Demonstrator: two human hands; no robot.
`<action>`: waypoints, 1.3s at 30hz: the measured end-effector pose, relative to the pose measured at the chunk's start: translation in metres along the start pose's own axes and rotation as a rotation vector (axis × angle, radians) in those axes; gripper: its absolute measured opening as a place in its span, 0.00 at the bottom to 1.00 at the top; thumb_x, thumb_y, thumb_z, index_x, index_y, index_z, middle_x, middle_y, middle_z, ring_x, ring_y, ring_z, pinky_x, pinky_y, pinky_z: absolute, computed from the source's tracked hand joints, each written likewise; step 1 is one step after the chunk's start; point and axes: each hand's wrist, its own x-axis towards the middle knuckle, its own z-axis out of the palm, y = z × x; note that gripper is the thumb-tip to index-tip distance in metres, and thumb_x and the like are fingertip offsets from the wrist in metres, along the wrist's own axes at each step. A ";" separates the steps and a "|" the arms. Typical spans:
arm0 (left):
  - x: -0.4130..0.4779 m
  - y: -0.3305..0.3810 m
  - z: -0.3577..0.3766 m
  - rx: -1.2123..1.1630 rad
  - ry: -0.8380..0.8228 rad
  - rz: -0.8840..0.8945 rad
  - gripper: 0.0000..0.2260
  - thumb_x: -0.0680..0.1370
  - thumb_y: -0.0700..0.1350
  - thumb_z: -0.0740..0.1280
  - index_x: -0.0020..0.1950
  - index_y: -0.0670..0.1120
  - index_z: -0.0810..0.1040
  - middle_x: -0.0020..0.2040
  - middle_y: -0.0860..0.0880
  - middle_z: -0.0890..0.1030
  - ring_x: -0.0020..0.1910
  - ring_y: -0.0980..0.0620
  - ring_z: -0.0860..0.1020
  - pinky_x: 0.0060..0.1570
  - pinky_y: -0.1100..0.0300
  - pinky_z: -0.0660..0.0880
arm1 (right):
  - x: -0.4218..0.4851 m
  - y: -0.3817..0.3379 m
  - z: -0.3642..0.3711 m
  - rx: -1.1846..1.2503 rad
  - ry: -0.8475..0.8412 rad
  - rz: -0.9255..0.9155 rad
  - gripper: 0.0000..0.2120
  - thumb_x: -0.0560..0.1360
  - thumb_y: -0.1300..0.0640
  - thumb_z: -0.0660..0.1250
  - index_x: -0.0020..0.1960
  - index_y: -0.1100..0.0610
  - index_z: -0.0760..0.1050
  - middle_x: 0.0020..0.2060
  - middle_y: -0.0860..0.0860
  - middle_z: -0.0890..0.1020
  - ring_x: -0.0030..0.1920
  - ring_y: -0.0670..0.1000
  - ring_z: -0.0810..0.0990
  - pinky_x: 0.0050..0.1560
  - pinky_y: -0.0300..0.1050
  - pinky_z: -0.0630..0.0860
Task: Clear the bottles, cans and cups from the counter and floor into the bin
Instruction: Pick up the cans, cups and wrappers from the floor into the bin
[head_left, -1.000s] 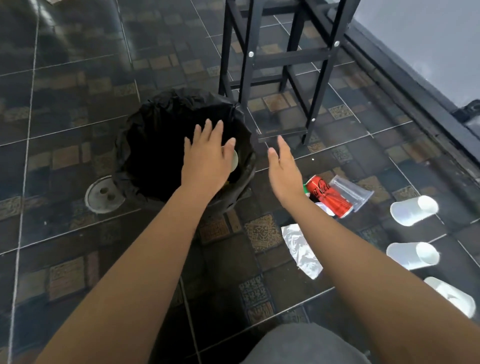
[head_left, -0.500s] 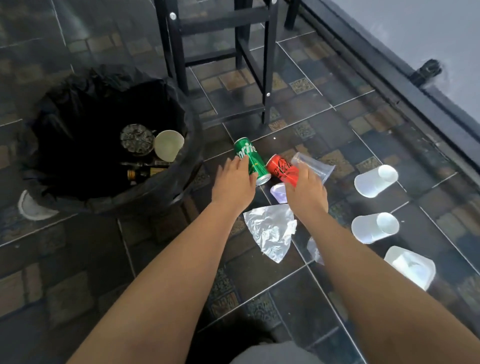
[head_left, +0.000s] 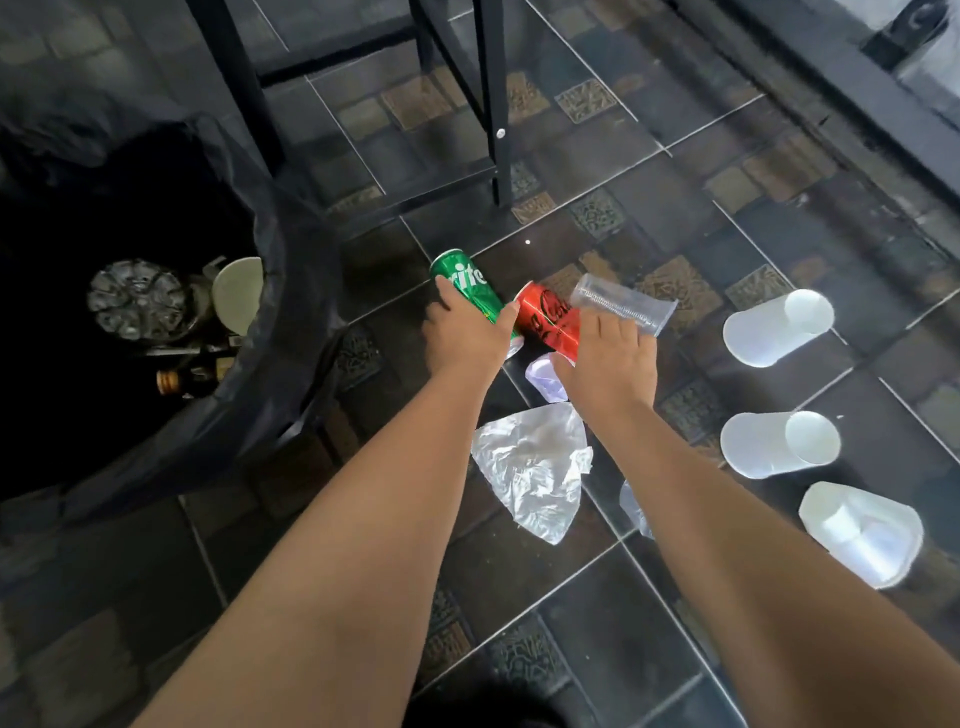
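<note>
While the bin (head_left: 291, 291) stands just left, the left grip (head_left: 464, 332) wraps the green can (head_left: 465, 288) and the right grip (head_left: 605, 358) covers the red can (head_left: 545, 322), both lying on the floor; taking 2 at once likely saves a trip. 3 cups (head_left: 774, 327) lie tipped, well right.
</note>
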 end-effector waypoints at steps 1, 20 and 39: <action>0.003 0.004 0.003 -0.014 0.000 -0.025 0.44 0.76 0.63 0.66 0.80 0.41 0.48 0.72 0.37 0.66 0.69 0.39 0.68 0.65 0.49 0.67 | 0.002 -0.001 0.002 -0.013 -0.006 0.007 0.27 0.77 0.40 0.62 0.68 0.57 0.66 0.61 0.54 0.76 0.61 0.56 0.72 0.60 0.51 0.66; -0.018 -0.010 -0.015 -0.280 -0.120 -0.222 0.34 0.78 0.48 0.69 0.79 0.46 0.55 0.72 0.37 0.65 0.65 0.39 0.73 0.63 0.50 0.73 | -0.032 0.013 -0.021 0.167 0.239 0.093 0.18 0.76 0.47 0.67 0.58 0.60 0.76 0.50 0.58 0.83 0.53 0.62 0.77 0.51 0.54 0.71; -0.106 0.019 -0.165 -0.745 0.323 0.263 0.22 0.81 0.49 0.64 0.74 0.48 0.67 0.62 0.48 0.79 0.59 0.49 0.76 0.56 0.59 0.70 | -0.026 -0.072 -0.164 0.778 0.395 0.083 0.22 0.77 0.48 0.65 0.67 0.56 0.66 0.60 0.58 0.76 0.55 0.64 0.77 0.53 0.54 0.72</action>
